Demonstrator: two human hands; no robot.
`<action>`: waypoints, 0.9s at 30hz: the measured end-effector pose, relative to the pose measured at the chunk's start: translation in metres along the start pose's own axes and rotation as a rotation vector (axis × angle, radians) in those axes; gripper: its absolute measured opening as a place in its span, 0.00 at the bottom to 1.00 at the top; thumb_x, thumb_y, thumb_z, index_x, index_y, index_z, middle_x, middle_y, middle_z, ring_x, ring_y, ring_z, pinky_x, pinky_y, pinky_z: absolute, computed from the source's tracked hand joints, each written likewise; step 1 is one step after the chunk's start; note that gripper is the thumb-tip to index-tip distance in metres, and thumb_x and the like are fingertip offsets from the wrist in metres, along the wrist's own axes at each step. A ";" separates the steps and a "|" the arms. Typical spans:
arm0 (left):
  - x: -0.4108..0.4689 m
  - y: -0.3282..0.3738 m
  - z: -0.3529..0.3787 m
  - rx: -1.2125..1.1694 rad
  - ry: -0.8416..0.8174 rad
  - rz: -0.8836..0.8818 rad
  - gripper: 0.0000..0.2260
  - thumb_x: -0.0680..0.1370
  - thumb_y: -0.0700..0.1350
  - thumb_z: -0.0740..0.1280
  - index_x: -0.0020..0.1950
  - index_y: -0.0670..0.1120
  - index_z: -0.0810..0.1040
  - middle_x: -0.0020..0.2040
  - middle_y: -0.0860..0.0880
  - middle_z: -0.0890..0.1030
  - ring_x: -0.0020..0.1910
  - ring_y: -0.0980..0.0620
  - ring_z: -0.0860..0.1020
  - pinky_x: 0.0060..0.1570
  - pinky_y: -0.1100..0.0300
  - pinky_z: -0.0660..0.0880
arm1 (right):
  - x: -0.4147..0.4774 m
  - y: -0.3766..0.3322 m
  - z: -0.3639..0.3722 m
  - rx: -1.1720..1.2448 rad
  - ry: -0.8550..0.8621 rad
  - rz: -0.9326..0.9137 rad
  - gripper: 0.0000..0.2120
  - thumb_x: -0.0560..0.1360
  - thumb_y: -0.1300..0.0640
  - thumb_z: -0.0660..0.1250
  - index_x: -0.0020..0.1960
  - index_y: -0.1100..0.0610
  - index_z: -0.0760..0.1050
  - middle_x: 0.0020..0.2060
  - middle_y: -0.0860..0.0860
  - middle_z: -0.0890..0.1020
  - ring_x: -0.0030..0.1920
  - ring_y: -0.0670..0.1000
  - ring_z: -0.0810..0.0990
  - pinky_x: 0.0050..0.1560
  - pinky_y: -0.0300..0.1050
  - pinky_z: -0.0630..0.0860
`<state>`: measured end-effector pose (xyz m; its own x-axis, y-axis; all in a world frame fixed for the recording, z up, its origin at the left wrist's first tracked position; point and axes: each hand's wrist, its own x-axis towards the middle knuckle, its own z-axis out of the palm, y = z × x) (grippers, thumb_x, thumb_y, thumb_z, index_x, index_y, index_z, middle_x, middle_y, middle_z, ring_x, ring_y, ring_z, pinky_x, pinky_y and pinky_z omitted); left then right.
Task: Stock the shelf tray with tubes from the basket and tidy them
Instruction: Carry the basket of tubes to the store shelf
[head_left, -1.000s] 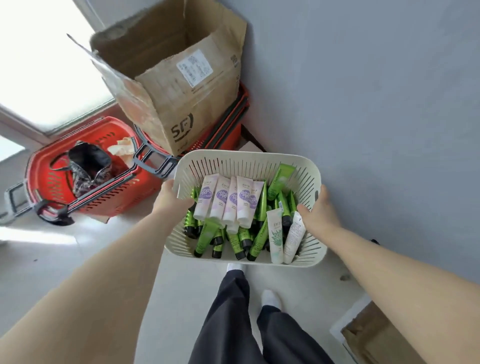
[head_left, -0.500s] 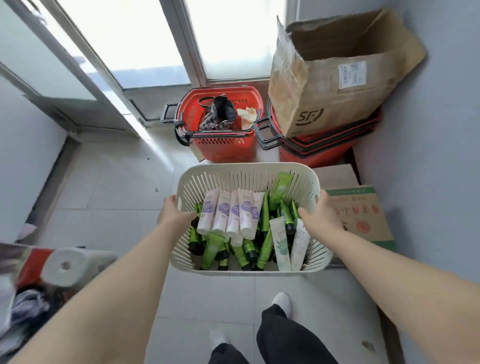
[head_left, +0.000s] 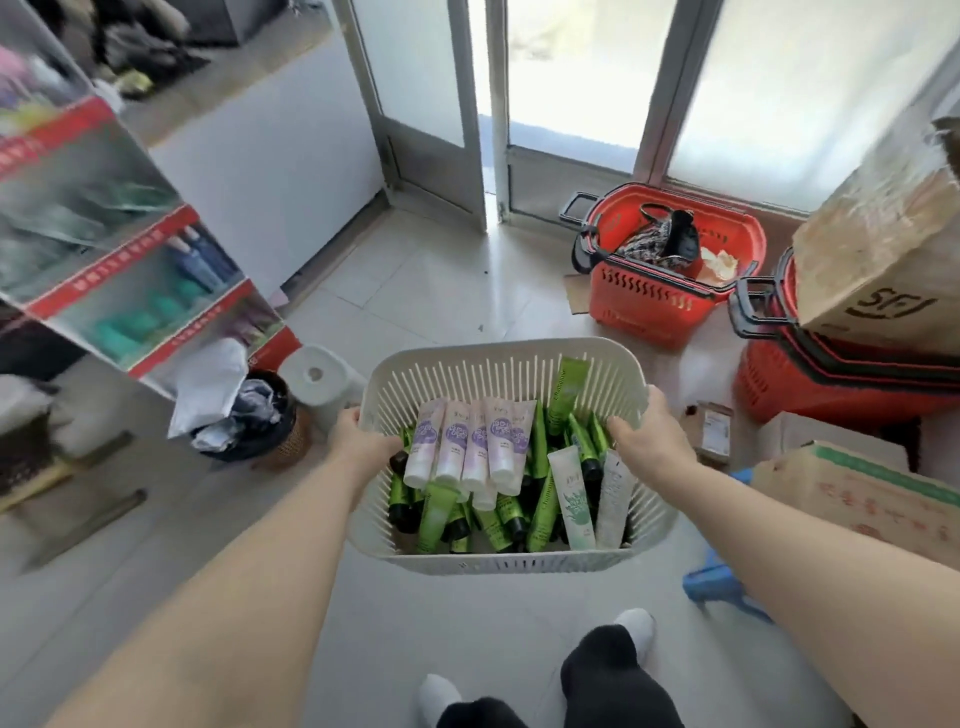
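Observation:
I carry a cream slatted plastic basket (head_left: 498, 366) in front of me above the floor. My left hand (head_left: 361, 441) grips its left rim and my right hand (head_left: 649, 434) grips its right rim, fingers curled inside. The basket holds several tubes: white-and-purple tubes (head_left: 470, 444) lie in a row on top, green tubes with black caps (head_left: 540, 514) are piled beneath, and two pale tubes (head_left: 571, 493) lean at the right. A shelf unit with red price strips (head_left: 135, 254) stands at the left, blurred; I cannot make out a tray on it.
Red shopping baskets (head_left: 670, 291) sit by the glass doors, a stack of them with a cardboard box (head_left: 878, 249) at the right. A bin (head_left: 260, 421) and paper roll (head_left: 317, 379) stand beside the shelf. A carton (head_left: 857, 493) and blue stool (head_left: 722, 582) are at my right.
My view has swung left from the wall and boxes toward the shelf unit. Both hands keep the same grip on the basket.

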<state>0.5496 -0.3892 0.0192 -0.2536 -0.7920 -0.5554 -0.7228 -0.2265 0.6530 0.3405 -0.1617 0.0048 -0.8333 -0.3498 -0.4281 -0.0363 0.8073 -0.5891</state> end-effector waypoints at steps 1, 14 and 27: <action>-0.001 -0.016 -0.020 -0.028 0.023 -0.017 0.26 0.74 0.38 0.71 0.70 0.46 0.68 0.57 0.45 0.76 0.52 0.44 0.75 0.52 0.49 0.74 | -0.011 -0.014 0.013 -0.014 -0.001 -0.024 0.26 0.78 0.52 0.62 0.72 0.53 0.57 0.58 0.58 0.77 0.56 0.61 0.76 0.56 0.54 0.73; -0.018 -0.197 -0.231 -0.273 0.415 -0.294 0.21 0.73 0.40 0.70 0.64 0.47 0.70 0.53 0.47 0.76 0.50 0.46 0.74 0.46 0.53 0.72 | -0.115 -0.175 0.209 -0.226 -0.353 -0.312 0.26 0.79 0.48 0.61 0.72 0.48 0.54 0.57 0.59 0.77 0.48 0.61 0.80 0.51 0.61 0.78; -0.016 -0.268 -0.363 -0.437 0.767 -0.539 0.19 0.73 0.41 0.71 0.64 0.45 0.74 0.51 0.47 0.79 0.46 0.44 0.77 0.46 0.52 0.76 | -0.153 -0.356 0.360 -0.398 -0.636 -0.619 0.30 0.79 0.49 0.61 0.76 0.53 0.53 0.63 0.58 0.73 0.56 0.59 0.77 0.55 0.54 0.76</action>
<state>0.9808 -0.5215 0.0402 0.6232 -0.6383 -0.4519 -0.2836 -0.7229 0.6300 0.6798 -0.5663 0.0330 -0.1542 -0.8636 -0.4800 -0.6494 0.4547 -0.6095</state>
